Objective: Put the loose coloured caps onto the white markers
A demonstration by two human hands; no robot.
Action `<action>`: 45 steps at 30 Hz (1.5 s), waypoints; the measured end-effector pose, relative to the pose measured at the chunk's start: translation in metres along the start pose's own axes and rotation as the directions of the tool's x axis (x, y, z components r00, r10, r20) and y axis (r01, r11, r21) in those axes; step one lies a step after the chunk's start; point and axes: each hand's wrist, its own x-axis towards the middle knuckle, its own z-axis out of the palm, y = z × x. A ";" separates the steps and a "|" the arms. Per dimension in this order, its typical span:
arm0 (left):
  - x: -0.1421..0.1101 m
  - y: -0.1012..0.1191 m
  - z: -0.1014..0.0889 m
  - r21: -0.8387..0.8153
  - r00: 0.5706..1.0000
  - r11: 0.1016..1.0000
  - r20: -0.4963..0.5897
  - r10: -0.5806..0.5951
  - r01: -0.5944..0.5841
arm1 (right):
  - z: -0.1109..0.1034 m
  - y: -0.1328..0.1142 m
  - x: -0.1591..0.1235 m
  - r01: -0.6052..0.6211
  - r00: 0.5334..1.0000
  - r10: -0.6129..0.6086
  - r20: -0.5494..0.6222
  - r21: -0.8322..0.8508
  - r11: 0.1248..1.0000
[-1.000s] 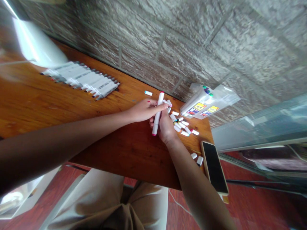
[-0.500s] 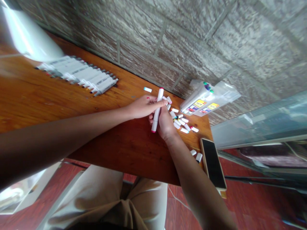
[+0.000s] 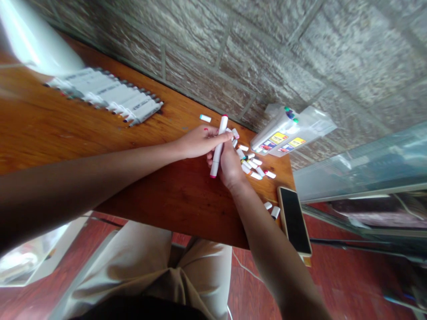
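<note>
A white marker (image 3: 217,151) with reddish-pink ends is held upright at a slight tilt over the front of the wooden table. My left hand (image 3: 199,141) closes on it, with the thumb lying across its middle and a small red mark on the back of the hand. Against its lower right side, my right hand (image 3: 231,166) is also closed round the marker; most of its fingers are hidden. Just right of the hands lie several loose white caps (image 3: 256,162) with coloured ends. One cap with a blue end (image 3: 205,118) lies apart, behind the marker.
Several grey-white markers (image 3: 113,98) lie side by side at the left, near a white lamp (image 3: 40,40). A clear plastic case (image 3: 278,133) with some markers stands by the brick wall (image 3: 207,80). A phone (image 3: 295,222) and two caps (image 3: 275,212) lie near the right edge.
The whole view has shifted slightly, with the table sitting a little higher in the picture. Both hands keep the same hold on the marker.
</note>
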 end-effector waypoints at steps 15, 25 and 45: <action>0.001 -0.004 0.000 0.025 1.000 0.999 -0.019 0.024 -0.023 | 0.001 -0.001 0.001 -0.007 1.000 0.007 -0.012 -0.022 1.000; 0.002 -0.006 0.000 0.037 0.999 0.999 -0.021 0.030 -0.029 | 0.002 -0.001 0.001 0.001 1.000 -0.001 0.002 -0.023 1.000; 0.004 -0.010 -0.001 0.036 0.997 0.999 -0.068 0.022 -0.020 | 0.001 0.003 0.004 0.024 1.000 -0.024 0.001 -0.032 0.999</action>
